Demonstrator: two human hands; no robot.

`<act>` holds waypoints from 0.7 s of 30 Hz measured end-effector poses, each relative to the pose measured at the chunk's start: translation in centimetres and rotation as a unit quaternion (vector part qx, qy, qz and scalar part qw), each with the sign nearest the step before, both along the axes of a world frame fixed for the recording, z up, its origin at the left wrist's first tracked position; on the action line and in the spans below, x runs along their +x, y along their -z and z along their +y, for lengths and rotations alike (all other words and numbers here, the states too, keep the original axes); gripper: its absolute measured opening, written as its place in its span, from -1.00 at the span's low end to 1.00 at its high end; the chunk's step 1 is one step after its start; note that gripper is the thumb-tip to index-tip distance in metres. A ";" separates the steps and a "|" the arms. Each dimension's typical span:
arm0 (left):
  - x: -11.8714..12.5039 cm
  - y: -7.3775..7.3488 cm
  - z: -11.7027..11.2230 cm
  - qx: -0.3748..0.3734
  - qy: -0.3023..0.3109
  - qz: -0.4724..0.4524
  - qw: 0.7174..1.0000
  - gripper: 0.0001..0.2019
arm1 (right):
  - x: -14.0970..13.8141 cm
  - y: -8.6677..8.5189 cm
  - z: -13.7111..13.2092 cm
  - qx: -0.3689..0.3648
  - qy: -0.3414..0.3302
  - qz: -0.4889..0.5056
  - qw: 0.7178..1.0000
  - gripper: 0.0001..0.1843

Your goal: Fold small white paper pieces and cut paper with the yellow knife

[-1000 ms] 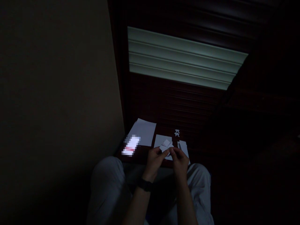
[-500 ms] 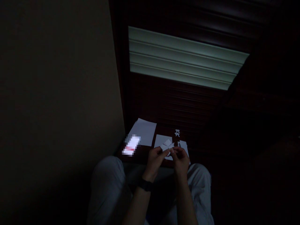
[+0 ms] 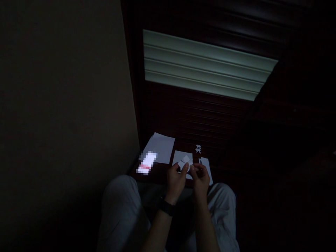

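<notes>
The scene is very dark. My left hand [image 3: 175, 180], with a dark watch on its wrist, pinches a small folded piece of white paper [image 3: 184, 161] above the near edge of a dark table [image 3: 223, 168]. My right hand [image 3: 201, 179] is closed beside it, its fingertips at the same folded paper. A white sheet [image 3: 180, 155] lies on the table just under the hands, with another strip of paper [image 3: 205, 163] to the right.
A larger white sheet [image 3: 160, 147] lies at the left of the table, with a bright blurred card [image 3: 147, 163] on its near corner. Two tiny folded paper pieces [image 3: 198, 148] sit further back. A pale wall [image 3: 65, 105] stands at left; my knees in light trousers [image 3: 120, 206] are below.
The folded paper has turned between my fingers and now looks narrower. Both hands have shifted slightly upward and closer together.
</notes>
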State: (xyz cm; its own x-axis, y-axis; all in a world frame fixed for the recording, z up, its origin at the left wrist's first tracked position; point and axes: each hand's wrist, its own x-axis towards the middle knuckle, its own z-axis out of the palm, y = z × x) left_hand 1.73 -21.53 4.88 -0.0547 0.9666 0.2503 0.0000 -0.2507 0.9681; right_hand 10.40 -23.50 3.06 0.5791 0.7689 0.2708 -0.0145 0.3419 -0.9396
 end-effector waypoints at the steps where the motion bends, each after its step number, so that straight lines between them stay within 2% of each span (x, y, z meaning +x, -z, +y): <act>1: 0.0 0.0 0.0 0.001 -0.002 0.001 1.000 -0.73 | -0.1 0.0 0.0 0.003 -0.001 0.011 1.000 -0.74; 3: 0.0 0.1 -0.1 0.004 -0.006 0.008 1.000 -0.73 | -0.2 -0.1 0.1 0.007 0.007 0.017 1.000 -0.74; 7: 0.1 -0.1 -0.3 0.016 -0.015 0.022 1.000 -0.74 | -0.6 -0.1 0.2 0.006 0.044 -0.032 0.998 -0.69; 11: 0.7 -0.2 -0.8 0.016 -0.018 -0.013 1.000 -0.75 | -1.0 -0.2 0.3 0.004 0.090 -0.061 0.994 -0.72; 16: 1.4 0.4 -1.0 0.008 -0.018 -0.041 0.999 -0.74 | -1.2 -0.6 0.3 0.007 0.127 -0.062 0.990 -0.73; 18: 1.2 0.5 -0.8 0.007 0.001 -0.048 0.999 -0.73 | -0.9 -0.6 0.3 0.003 0.132 -0.070 0.989 -0.73; 21: 0.5 0.3 -0.5 0.007 0.069 -0.070 0.995 -0.72 | -0.3 -0.5 0.3 0.000 0.126 -0.087 0.988 -0.76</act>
State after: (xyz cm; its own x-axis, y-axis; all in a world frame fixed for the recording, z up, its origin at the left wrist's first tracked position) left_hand 2.23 -22.05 4.58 0.0426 0.9640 0.2626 -0.1688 -0.2521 0.9529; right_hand 10.11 -23.21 3.54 0.6969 0.6064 0.3829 0.2334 0.3131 -0.9206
